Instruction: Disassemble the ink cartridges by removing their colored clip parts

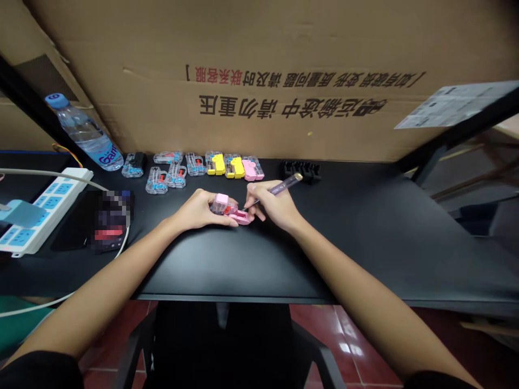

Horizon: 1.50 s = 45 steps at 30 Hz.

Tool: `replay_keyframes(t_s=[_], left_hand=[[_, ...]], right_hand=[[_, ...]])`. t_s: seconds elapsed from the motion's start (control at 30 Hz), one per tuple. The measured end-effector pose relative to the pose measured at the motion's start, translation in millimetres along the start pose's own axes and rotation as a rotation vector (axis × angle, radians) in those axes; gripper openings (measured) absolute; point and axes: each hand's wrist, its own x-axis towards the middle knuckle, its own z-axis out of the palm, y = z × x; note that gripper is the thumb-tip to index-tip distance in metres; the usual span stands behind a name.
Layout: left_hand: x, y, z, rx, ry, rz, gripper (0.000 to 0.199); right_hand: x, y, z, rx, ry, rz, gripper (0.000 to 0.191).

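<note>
My left hand is closed round a small pink and clear plastic toy gun with a red part inside, just above the black table. In my right hand is a slim dark purple pen with a gold end, held in a writing grip. Its thin tip points down at the open pink hollow of the toy gun; whether it touches cannot be made out. My right fingertips are close beside the pink end of the toy.
Behind my hands lie clear toy guns, yellow ones, a pink one and black parts. A water bottle, power strip, cable and blurred phone are left. A cardboard sheet stands behind.
</note>
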Motion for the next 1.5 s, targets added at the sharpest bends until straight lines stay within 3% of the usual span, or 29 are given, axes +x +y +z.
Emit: replay_keyframes(t_s=[0.17,0.43,0.7,0.77,0.93,1.17,1.37,1.5], left_hand=[[1.7,-3.2,-6.3,-0.006,-0.039,-0.01,0.051],[2.4,-0.3,-7.6,0.024,-0.07,0.028,0.044],[3.4,-6.3,-6.6,0.041,-0.004,0.028,0.042],[3.5,-8.7,-6.6,0.051,0.03,0.025,0.045],[5.0,-13.3,-8.4,0.142,0.194,0.006,0.058],[9.5,-15.2,-8.3,0.176,0.325,0.016,0.056],[8.2,-14.5,-7.7,0.212,0.339,0.033,0.046],[6.3,-8.6,-9.5,0.234,0.464,0.026,0.041]], right_hand=[[-6.4,-5.6,2.2,-0.141,-0.172,-0.18,0.051],[-1.2,2.6,-1.3,-0.15,-0.254,-0.295,0.054],[-6.7,7.6,4.6,-0.519,-0.315,-0.754,0.039],[-7.6,10.8,3.8,-0.524,-0.247,-0.793,0.041],[-3.8,15.4,-5.8,-0.439,-0.005,-0.67,0.061],[6.8,23.4,-3.1,-0.524,-0.057,-0.437,0.056],[7.9,26.3,-2.8,-0.503,-0.062,-0.379,0.049],[10.0,22.2,-13.5,-0.458,0.009,-0.37,0.046]])
